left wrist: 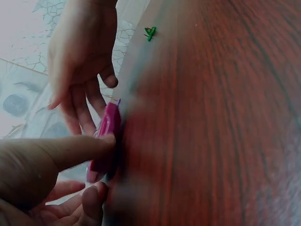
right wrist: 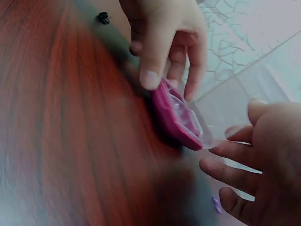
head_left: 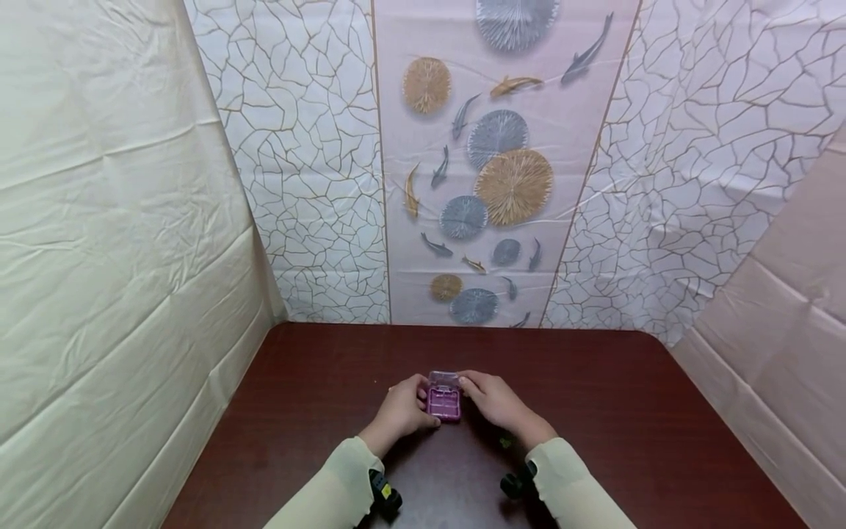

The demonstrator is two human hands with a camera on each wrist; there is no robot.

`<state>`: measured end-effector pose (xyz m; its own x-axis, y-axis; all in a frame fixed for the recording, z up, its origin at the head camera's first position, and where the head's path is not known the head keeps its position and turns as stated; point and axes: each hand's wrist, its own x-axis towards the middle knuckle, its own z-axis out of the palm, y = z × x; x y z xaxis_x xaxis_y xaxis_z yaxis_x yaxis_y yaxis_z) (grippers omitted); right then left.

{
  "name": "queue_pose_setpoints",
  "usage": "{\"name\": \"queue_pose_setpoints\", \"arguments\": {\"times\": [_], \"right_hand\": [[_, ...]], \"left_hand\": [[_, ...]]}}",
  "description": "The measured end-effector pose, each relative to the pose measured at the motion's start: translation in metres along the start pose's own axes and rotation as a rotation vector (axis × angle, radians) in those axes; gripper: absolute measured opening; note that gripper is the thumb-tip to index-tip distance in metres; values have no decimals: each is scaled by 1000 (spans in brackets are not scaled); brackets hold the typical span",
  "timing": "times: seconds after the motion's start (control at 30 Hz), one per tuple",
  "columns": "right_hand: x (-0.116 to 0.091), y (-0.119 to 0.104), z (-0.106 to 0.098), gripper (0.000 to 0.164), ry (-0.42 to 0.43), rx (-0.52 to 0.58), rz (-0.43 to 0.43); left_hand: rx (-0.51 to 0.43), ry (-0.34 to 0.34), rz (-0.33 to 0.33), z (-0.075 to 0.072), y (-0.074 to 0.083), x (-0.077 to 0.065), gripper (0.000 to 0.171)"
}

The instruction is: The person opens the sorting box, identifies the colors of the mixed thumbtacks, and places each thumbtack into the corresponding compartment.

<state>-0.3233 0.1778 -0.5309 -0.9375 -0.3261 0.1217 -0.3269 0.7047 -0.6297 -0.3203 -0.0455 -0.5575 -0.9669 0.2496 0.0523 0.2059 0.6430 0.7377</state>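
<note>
A small magenta pill case (head_left: 443,405) stands with its clear lid (head_left: 444,378) flipped up, showing divided compartments inside. My left hand (head_left: 401,405) grips the case by its left side, the thumb at the near corner and the fingers along the far side. In the right wrist view the left thumb (right wrist: 150,79) presses on the magenta rim. My right hand (head_left: 494,399) is at the lid's right edge, its fingers (right wrist: 235,153) loosely extended with the tips right by the clear plastic. The case is seen edge-on in the left wrist view, close over the tabletop.
A dark red wooden table (head_left: 317,367) lies under both hands. A small green clip-like piece (left wrist: 150,33) sits on it near the right wrist. The right wrist view shows a small black piece (right wrist: 103,18) and a purple bit (right wrist: 216,205). Patterned cloth (head_left: 317,147) hangs behind.
</note>
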Motion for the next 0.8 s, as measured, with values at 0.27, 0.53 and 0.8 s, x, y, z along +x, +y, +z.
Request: {"name": "queue_pose_setpoints", "arguments": {"times": [0.27, 0.53, 0.8], "right_hand": [[-23, 18, -37, 23, -157, -154, -166], [-49, 30, -55, 12, -327, -150, -163], [-59, 33, -48, 10, -302, -192, -222]], "left_hand": [[116, 38, 100, -16, -7, -10, 80], [214, 147, 105, -46, -27, -26, 52], [311, 184, 88, -58, -42, -36, 47]]}}
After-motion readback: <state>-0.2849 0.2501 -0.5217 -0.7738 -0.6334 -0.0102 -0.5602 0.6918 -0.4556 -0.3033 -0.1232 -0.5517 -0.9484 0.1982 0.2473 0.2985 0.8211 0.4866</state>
